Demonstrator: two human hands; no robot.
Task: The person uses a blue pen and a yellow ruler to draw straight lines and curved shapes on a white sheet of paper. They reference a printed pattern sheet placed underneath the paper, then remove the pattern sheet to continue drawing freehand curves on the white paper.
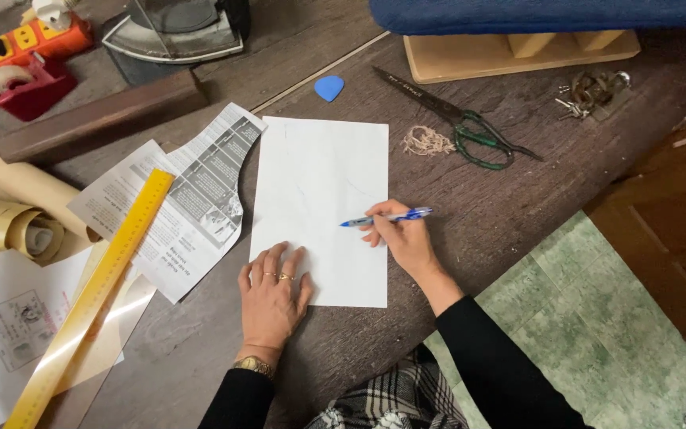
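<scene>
On the dark wooden table (518, 206), a white sheet of paper (319, 183) lay flat; the left hand (271, 298) pressed its lower edge, fingers spread and holding nothing. The right hand (406, 238) gripped a blue pen (387, 216), fingers closed around the barrel, tip over the sheet's right half. Judged step: marking the paper; the next stroke would call for a steady sheet

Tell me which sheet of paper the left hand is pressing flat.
The plain white sheet in the middle; the left hand lies on its lower edge. The newspaper cutout beside it is printed and untouched.
</scene>
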